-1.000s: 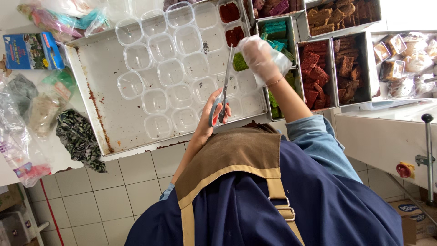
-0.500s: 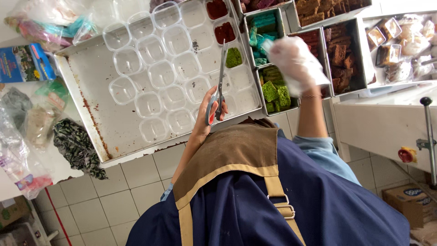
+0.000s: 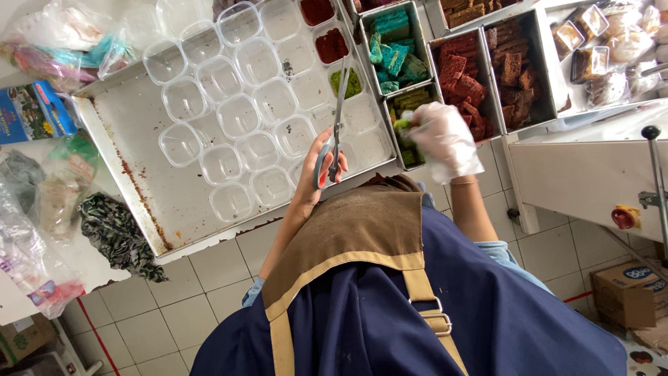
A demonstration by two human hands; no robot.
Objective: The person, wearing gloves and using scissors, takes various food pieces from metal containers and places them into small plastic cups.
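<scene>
My left hand point(image 3: 312, 182) holds a pair of scissors point(image 3: 338, 115) with red and grey handles, blades pointing away over a metal tray point(image 3: 132, 174). Several clear plastic cups point(image 3: 236, 115) stand on the tray; one holds green pieces point(image 3: 346, 83) and two hold dark red pieces point(image 3: 332, 45). My right hand point(image 3: 445, 139), in a clear plastic glove, grips a green cake piece point(image 3: 402, 127) above a narrow tin of green cake point(image 3: 410, 101). Beyond it sits a tin of teal cake point(image 3: 393, 49).
Tins of red-brown cake point(image 3: 463, 76) and brown slices point(image 3: 515, 63) lie to the right, with wrapped cakes point(image 3: 605, 49) beyond. Plastic bags point(image 3: 42, 209), a dark cloth point(image 3: 115, 233) and a blue box point(image 3: 31, 111) crowd the left. A white machine with a lever point(image 3: 654, 174) stands at right.
My gloved right hand has drawn back from the teal tin to the green tin and now grips a green piece. The scissors stay over the tray.
</scene>
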